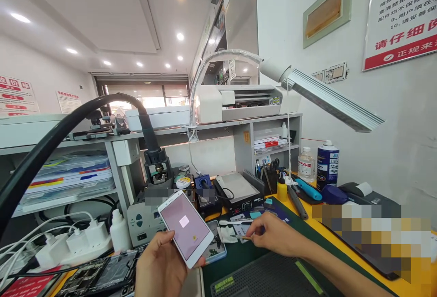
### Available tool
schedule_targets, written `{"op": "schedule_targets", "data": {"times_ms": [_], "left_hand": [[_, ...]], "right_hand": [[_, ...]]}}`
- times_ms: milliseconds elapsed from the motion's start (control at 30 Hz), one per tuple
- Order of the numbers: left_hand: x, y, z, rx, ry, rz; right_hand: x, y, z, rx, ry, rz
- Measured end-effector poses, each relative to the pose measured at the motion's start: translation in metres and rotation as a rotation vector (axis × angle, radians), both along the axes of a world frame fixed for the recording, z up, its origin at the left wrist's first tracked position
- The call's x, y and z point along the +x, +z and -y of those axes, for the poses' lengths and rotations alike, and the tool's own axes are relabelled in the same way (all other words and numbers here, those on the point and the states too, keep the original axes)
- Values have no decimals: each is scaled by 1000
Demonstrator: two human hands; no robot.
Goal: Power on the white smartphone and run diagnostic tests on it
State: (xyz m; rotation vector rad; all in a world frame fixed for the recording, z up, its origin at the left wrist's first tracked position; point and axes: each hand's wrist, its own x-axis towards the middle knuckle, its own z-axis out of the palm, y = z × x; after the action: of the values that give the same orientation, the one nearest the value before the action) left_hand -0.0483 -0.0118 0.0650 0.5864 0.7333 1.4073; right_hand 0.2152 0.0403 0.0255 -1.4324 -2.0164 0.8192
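Observation:
My left hand point(159, 265) holds up a white smartphone point(186, 226), its lit screen pinkish with a small white square in the middle. My right hand point(269, 233) rests on the dark green work mat point(239, 256), fingers pinched on a small thin tool whose tip points left toward an opened phone body point(215, 242) with a light blue edge. White swabs or wipes point(232, 229) lie just beyond the fingertips.
A hot-air station point(145, 217), a heating plate point(237, 190), a yellow bottle point(282, 190), a clear bottle point(306, 164) and a blue can point(327, 164) stand at the back. A desk lamp point(327, 99) hangs overhead. A power strip point(73, 244) and phone parts point(99, 276) lie left.

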Motion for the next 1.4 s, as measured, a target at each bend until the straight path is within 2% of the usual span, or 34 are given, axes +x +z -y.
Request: {"op": "schedule_targets", "data": {"times_ms": [100, 267, 433, 633, 900, 1233, 1400], "left_hand": [[-1, -1, -1, -12, 13, -14], [-3, -3, -4, -30, 9, -14], [-5, -5, -5, -45, 6, -24], [-8, -8, -8, -41, -47, 22], [-7, -10, -11, -66, 12, -14], [-8, -12, -11, -53, -28, -2], [-7, -11, -10, -36, -48, 5]], "right_hand": [[-5, -2, 1, 30, -10, -8], [-7, -8, 2, 16, 62, -10], [-4, -8, 2, 60, 24, -24], [-13, -15, 7, 97, 29, -10], [-12, -13, 7, 117, 21, 37], [-14, -20, 6, 151, 6, 81], [-15, -20, 6, 216, -47, 97]]}}
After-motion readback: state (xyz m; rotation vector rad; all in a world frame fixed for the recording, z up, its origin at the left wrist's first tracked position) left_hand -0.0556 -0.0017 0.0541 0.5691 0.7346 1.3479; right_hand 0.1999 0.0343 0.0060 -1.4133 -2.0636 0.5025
